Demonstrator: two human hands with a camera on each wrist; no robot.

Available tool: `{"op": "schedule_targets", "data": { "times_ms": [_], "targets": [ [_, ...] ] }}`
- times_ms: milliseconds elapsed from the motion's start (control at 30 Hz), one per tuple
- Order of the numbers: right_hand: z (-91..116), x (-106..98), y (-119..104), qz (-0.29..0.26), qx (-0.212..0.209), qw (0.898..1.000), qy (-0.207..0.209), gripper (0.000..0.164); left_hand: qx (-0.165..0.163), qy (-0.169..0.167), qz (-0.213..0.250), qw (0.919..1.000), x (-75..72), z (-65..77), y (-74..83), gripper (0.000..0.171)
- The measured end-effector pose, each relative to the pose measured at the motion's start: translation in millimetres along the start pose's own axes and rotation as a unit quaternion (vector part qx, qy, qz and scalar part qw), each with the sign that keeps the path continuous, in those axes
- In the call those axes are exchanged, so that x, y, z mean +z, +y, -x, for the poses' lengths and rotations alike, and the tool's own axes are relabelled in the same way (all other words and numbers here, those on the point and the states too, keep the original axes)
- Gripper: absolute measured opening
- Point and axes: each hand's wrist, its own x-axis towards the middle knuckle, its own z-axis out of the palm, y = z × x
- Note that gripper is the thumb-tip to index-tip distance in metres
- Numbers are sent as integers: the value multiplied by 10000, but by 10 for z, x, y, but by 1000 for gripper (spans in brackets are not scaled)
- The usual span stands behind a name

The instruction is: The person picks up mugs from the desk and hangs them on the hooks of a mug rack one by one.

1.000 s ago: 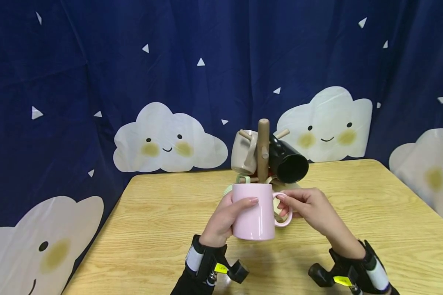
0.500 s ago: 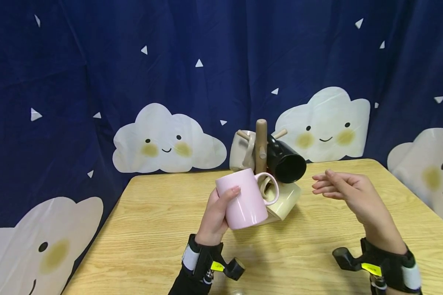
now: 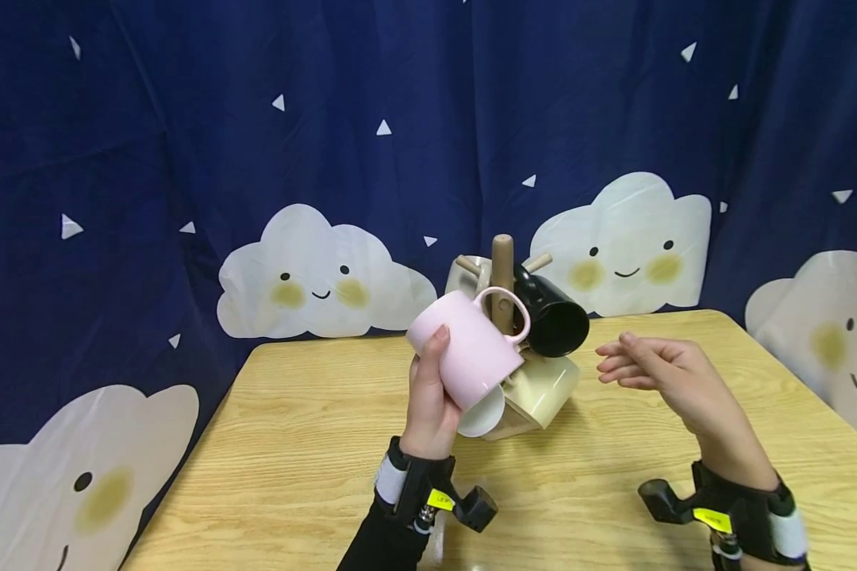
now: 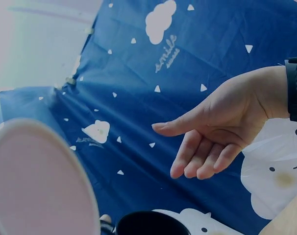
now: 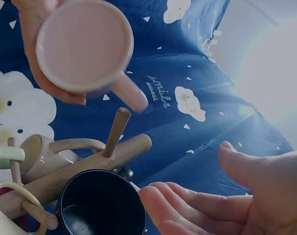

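My left hand (image 3: 428, 404) grips a pink mug (image 3: 464, 345) by its body, thumb across the side facing me. The mug is tilted, with its handle (image 3: 520, 305) at the upper right, overlapping the post of a wooden mug tree (image 3: 502, 262). Seen from the right wrist, the handle's end sits close above a bare peg (image 5: 118, 127) on the post. Out to the right of the tree, my right hand (image 3: 674, 381) hovers with nothing in it, fingers relaxed and thumb apart from them in the right wrist view.
A black mug (image 3: 559, 325) hangs on the tree's right, mouth toward me. Below it hangs a cream mug (image 3: 553, 385). A white mug (image 3: 460, 276) at the left is partly covered. A pale rim (image 3: 482, 416) shows under the pink mug. The wooden table (image 3: 314, 444) supports the tree.
The right hand has let go of the pink mug's handle and drawn away to the right. The left hand has tilted the mug and raised it toward the tree's post.
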Motion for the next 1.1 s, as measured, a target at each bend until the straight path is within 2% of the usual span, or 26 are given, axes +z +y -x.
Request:
{"op": "schedule_targets", "data": {
  "times_ms": [233,533,733,1100],
  "targets": [
    [-18,40,2,236,60,9997,-103,29,399,476,224,9978,151,-101,-127,45],
    [-36,73,4,381,109,9991,-117,32,827,725,-81,9939,141,-223,-284,51],
    [-46,82,8,363,128,9991,-160,31,842,903,-430,9914,153,-245,-376,58],
    [-52,86,37,512,338,9979,-197,39,1018,918,-812,9872,84,-244,-480,60]
  ]
}}
